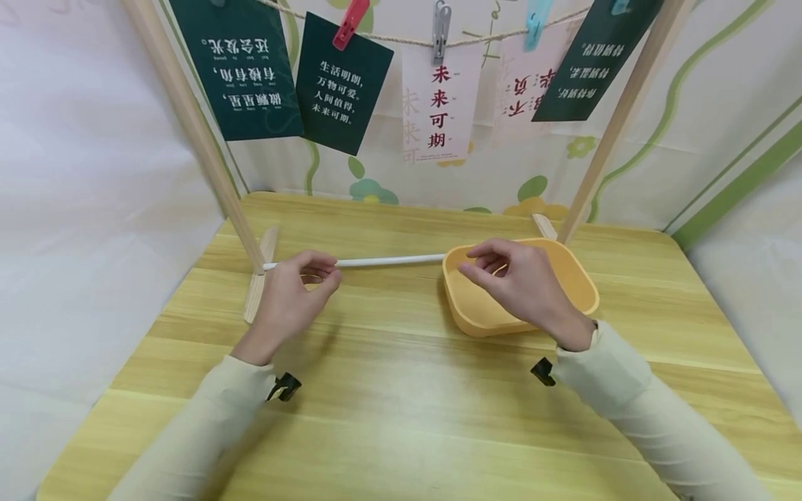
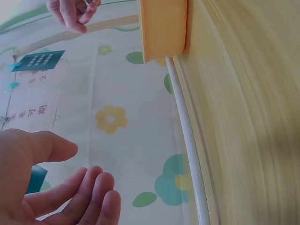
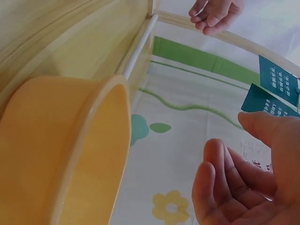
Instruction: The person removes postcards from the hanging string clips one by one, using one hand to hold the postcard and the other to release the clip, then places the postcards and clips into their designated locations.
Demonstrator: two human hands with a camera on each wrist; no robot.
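The left grip (image 1: 294, 296) is held released near the white rod (image 1: 395, 261); 5 cards (image 1: 437, 104) are hung from a string (image 1: 482, 40); on the surface (image 1: 388, 403), the yellow basin (image 1: 460, 306) is overhung by the right grip (image 1: 519, 282), also released

The yellow tub (image 1: 459, 306) hides the right end of the white rod (image 1: 391, 261). The top edge cuts the leftmost green card (image 1: 250, 87).
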